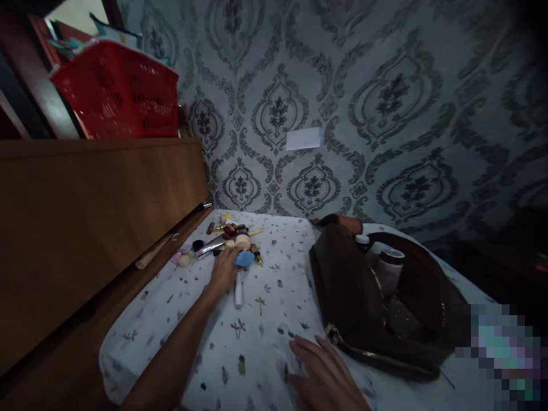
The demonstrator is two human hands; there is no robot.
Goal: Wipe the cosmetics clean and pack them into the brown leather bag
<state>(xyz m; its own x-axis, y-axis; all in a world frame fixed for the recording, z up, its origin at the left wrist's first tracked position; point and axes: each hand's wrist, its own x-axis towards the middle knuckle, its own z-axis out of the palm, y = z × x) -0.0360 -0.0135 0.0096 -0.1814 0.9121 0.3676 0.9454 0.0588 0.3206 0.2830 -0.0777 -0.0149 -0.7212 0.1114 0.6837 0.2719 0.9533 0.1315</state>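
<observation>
Printed sheet (257, 365) under everything. Brown bag (342, 279) sits open on it, jars (390, 267) inside. Right hand (323, 374) beside bag, fingers loosely extended, nothing visibly held. Left hand (225, 271) at cosmetics cluster (242, 241), fingers by blue item (245, 260); can't tell if gripped. White tube (238, 292) just nearer.

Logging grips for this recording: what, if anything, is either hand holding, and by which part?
The left hand is at the blue item; whether it grips it cannot be told. The right hand appears to hold nothing.
</observation>
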